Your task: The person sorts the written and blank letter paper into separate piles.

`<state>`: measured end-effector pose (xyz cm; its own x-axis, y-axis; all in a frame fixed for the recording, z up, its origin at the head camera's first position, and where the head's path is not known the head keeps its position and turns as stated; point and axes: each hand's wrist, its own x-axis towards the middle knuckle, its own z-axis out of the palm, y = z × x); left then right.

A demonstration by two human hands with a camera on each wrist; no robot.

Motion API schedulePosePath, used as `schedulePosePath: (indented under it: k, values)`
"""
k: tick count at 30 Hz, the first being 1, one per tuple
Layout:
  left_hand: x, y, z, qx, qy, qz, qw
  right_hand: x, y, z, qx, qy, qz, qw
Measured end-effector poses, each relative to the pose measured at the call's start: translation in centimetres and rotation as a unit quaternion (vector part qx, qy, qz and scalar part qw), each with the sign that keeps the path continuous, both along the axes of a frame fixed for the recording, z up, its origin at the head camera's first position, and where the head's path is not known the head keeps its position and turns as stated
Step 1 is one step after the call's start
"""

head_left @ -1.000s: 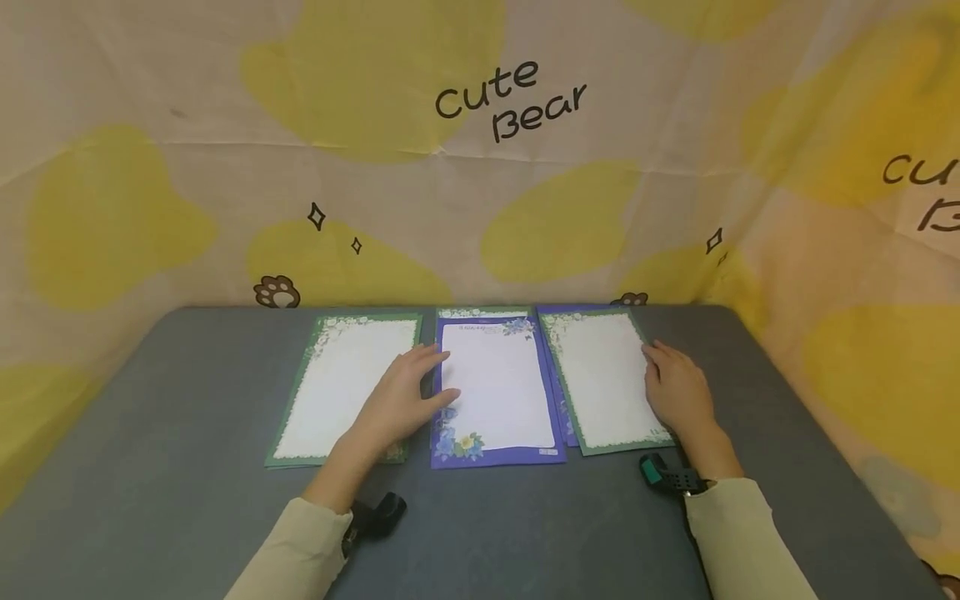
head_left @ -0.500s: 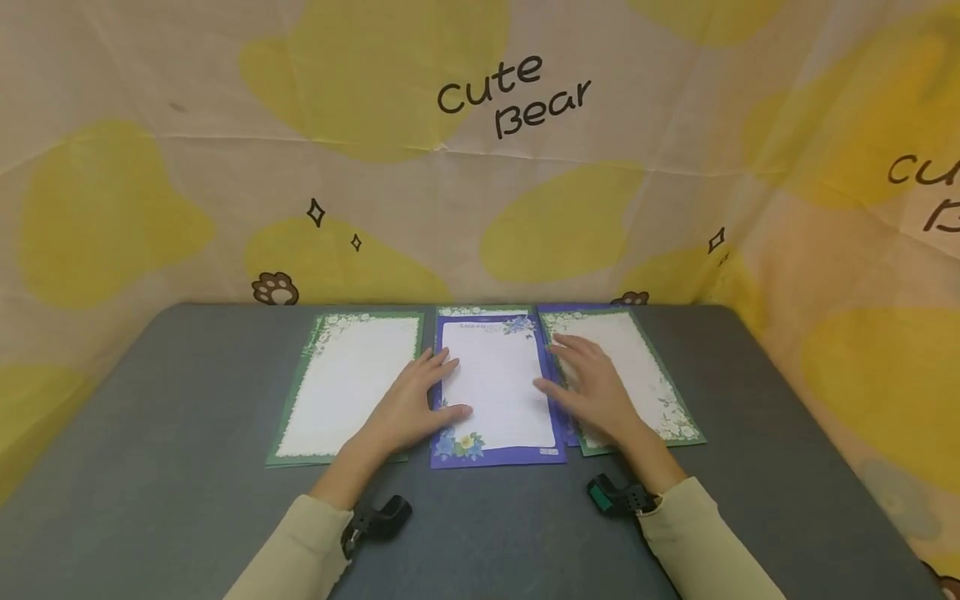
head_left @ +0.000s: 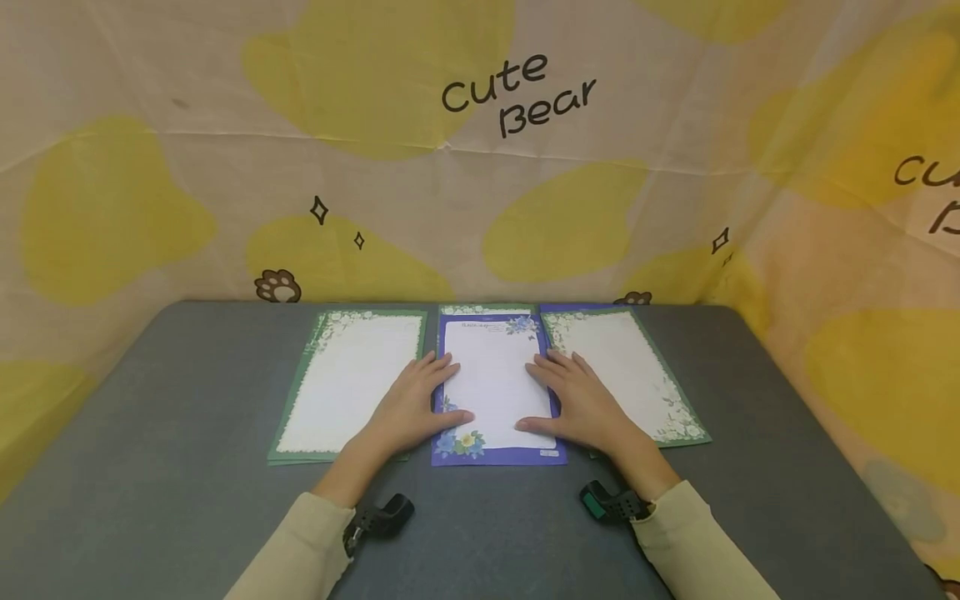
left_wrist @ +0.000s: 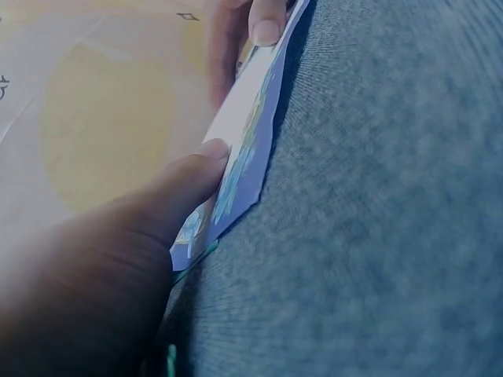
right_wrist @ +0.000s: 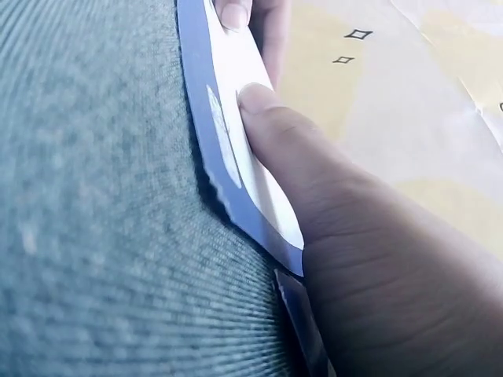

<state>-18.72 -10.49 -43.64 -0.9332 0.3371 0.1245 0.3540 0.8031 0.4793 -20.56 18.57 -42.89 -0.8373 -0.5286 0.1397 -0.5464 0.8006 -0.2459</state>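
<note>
In the head view, a letter-paper sheet with a blue-purple floral border lies in the middle. My left hand rests over its left edge, fingers spread and loosely straight. Its thumb lies on the sheet near the flowered lower corner. From the other side my right hand rests over the right edge, and its thumb touches the white area. Both thumbs point inward across the paper. Under this sheet's top edge shows a green-bordered sheet, mostly hidden.
A green-bordered sheet lies left, over another. On the right, a tilted green-bordered sheet overlaps a blue-purple one. All lie on the grey table. A patterned cloth hangs behind. Each wrist wears a black camera band.
My right hand has moved left from the right edge of the tilted green-bordered sheet, across it, down onto the middle sheet's right edge. My left hand has shifted slightly right.
</note>
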Motion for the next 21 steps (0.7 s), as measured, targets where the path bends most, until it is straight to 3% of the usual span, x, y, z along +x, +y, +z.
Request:
schedulePosePath:
  k: [3, 10, 12, 16, 18, 21]
  values:
    - [0.0, -0.1, 0.1, 0.013, 0.006, 0.005, 0.9999, 0.1, -0.3, 0.1, -0.008, 0.012, -0.001, 0.9999]
    - [0.3, 0.1, 0.6, 0.044, 0.030, 0.037, 0.9979, 0.2, -1.0, -0.3, -0.087, 0.063, -0.024, 0.9939]
    - [0.3, 0.1, 0.6, 0.055, 0.038, 0.048, 0.9966, 0.3, -1.2, -0.3, -0.128, 0.079, -0.059, 0.9868]
    - [0.3, 0.1, 0.5, 0.085, 0.062, 0.064, 0.9924, 0.5, -1.5, -0.1, -0.231, 0.089, -0.131, 0.9600]
    - [0.2, 0.1, 0.4, 0.098, 0.074, 0.065, 0.9903, 0.5, -1.7, -0.1, -0.268, 0.084, -0.139, 0.9496]
    - [0.2, 0.1, 0.4, 0.110, 0.085, 0.054, 0.9888, 0.7, -1.9, 0.0, -0.315, 0.059, -0.117, 0.9402]
